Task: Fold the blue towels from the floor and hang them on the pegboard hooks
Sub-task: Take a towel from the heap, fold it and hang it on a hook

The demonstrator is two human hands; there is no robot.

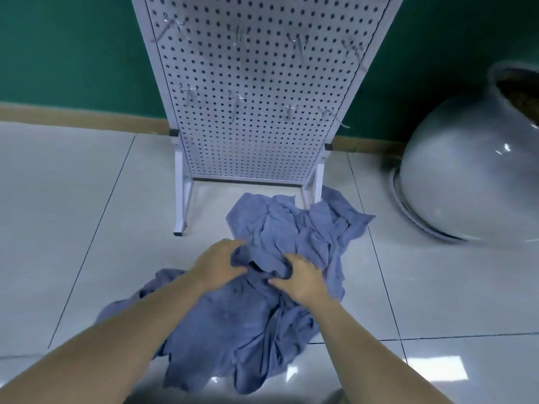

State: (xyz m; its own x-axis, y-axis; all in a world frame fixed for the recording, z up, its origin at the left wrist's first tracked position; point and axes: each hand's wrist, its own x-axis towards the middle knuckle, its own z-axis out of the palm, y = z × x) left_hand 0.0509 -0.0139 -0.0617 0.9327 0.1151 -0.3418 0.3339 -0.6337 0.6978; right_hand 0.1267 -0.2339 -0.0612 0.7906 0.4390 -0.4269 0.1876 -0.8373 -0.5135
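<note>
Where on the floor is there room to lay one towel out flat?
Bare tiles lie left of the blue towel heap, between it and the pegboard's left leg. More bare tiles lie right of the heap, in front of the big white pot. Straight ahead is crowded: the heap reaches the pegboard's right leg.

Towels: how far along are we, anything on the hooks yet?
Nothing done: every hook on the pegboard is bare. In hand: left hand and right hand grip the crumpled blue towels heaped on the floor. Left: folding and hanging all of them.
</note>
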